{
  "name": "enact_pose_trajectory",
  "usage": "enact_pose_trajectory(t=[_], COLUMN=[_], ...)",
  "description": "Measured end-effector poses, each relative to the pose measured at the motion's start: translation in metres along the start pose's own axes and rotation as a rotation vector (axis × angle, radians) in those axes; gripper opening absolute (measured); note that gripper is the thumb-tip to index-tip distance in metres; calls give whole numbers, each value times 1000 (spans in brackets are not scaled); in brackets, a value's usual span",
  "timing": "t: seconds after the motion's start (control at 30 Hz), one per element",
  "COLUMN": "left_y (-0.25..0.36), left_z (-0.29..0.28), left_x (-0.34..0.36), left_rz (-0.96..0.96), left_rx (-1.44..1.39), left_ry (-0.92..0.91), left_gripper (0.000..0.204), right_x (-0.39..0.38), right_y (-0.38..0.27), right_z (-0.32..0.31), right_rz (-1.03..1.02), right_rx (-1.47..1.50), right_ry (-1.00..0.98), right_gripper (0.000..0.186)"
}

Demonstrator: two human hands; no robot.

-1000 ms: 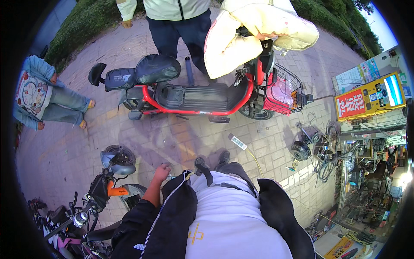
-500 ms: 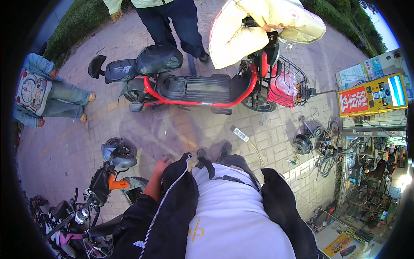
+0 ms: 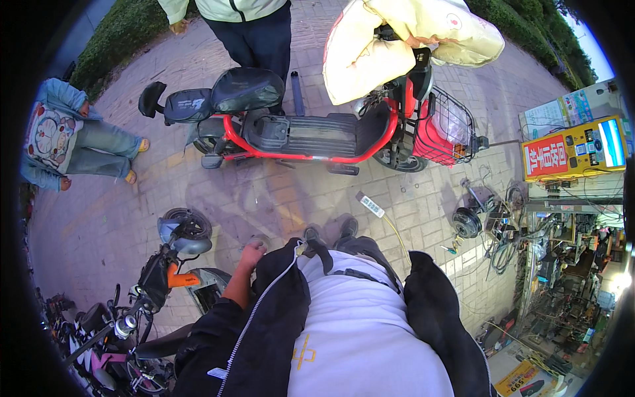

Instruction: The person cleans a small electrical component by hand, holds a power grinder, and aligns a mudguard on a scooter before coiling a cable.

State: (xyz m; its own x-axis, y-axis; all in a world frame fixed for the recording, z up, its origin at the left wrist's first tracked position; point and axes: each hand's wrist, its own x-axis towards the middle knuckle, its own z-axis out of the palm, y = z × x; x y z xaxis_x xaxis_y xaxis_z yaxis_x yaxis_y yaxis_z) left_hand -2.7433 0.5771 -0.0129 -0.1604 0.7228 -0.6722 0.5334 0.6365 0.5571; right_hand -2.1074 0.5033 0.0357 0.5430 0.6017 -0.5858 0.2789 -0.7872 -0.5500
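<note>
My left hand (image 3: 253, 253) hangs low beside my open black jacket, above the paving. Its bare forearm comes out of a black sleeve. The hand looks small and its fingertips are blurred, so what it holds, if anything, does not show. My right hand is out of sight, with only the right side of the jacket (image 3: 433, 301) showing. Ahead of me stands a red electric scooter (image 3: 311, 157) with black seats, a black footboard and a front wire basket (image 3: 446, 126). A cream padded cover (image 3: 370, 59) drapes its handlebars.
A person (image 3: 248, 30) stands behind the scooter, another (image 3: 86, 139) at far left. A power strip (image 3: 370, 204) with a yellow cable lies on the paving. Loose parts and a wheel (image 3: 467, 223) lie at right, beside a yellow machine (image 3: 574, 149). Parked bikes (image 3: 155, 291) crowd the lower left.
The view has shifted slightly. The person behind the scooter has drawn one leg in, leaving a dark bar on the paving more exposed. My left hand stays low at my side.
</note>
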Motion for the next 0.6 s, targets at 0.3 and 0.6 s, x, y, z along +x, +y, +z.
enact_pose_trajectory(t=[0.3, 0.6], left_y=[-2, 14], left_z=[-1, -15], left_x=[2, -4], left_rz=[32, -20], left_rx=[59, 57], left_ry=[-13, -76], left_gripper=[47, 50], right_x=[8, -6], right_y=[1, 9], right_z=[10, 27], right_rz=[-34, -135], right_rx=[-17, -118], right_ry=[9, 56], right_gripper=[34, 30])
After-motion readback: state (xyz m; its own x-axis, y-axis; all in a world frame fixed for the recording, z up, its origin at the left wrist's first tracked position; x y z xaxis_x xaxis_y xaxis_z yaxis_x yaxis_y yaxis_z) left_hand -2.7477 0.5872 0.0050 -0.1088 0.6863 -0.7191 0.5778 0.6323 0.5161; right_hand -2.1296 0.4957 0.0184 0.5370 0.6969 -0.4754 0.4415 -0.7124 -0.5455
